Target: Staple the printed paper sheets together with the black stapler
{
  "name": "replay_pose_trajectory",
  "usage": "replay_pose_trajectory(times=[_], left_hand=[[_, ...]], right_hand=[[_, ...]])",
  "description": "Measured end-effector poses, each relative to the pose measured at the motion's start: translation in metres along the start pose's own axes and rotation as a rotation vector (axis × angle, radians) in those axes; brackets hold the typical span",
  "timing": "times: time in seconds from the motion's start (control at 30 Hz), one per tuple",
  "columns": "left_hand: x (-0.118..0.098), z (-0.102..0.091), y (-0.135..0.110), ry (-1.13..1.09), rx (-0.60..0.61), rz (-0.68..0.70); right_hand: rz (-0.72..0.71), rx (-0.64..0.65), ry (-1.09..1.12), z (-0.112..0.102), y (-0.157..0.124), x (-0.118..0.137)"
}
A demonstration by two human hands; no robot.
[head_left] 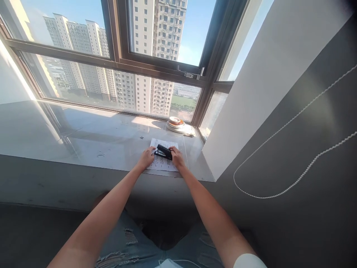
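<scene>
A black stapler (164, 152) lies across sheets of printed paper (163, 166) on the white window sill. My right hand (177, 158) is closed around the stapler's right end. At its left end is my left hand (146, 158), fingers curled in and touching the stapler's tip or the paper's left edge. What exactly the left fingers grip is too small to make out. Small dark bits, perhaps staples (141, 137), lie on the sill beyond the left hand.
Stacked round items like plates or rolls (175, 123) stand in the sill's far right corner, with small dark things (189, 135) beside them. More tiny bits (100, 155) are scattered at left. A white bead chain (262, 197) hangs along the right wall. Framed windows (119, 63) rise behind.
</scene>
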State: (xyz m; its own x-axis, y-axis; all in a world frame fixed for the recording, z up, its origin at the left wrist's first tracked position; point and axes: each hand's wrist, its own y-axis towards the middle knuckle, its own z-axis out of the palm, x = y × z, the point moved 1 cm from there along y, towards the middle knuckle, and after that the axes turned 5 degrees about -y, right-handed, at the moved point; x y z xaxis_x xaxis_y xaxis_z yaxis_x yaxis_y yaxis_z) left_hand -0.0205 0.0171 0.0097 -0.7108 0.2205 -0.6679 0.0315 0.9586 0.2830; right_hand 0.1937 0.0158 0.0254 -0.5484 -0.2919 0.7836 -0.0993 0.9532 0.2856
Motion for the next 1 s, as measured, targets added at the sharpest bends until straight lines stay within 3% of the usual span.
replay_pose_trajectory(times=[0.17, 0.43, 0.67, 1.0], left_hand=[[0.006, 0.001, 0.003, -0.085, -0.016, -0.038], [0.011, -0.003, 0.009, -0.261, -0.148, -0.093], [0.009, -0.006, 0.007, -0.366, -0.129, -0.116], [0.006, -0.011, 0.005, -0.354, -0.215, -0.163]], right_hand=[[0.086, 0.018, 0.077, -0.009, -0.006, -0.009], [0.058, -0.061, 0.153, -0.005, -0.001, -0.012], [0.007, -0.046, 0.008, 0.001, -0.003, -0.013], [-0.046, -0.022, -0.173, 0.007, -0.004, -0.01]])
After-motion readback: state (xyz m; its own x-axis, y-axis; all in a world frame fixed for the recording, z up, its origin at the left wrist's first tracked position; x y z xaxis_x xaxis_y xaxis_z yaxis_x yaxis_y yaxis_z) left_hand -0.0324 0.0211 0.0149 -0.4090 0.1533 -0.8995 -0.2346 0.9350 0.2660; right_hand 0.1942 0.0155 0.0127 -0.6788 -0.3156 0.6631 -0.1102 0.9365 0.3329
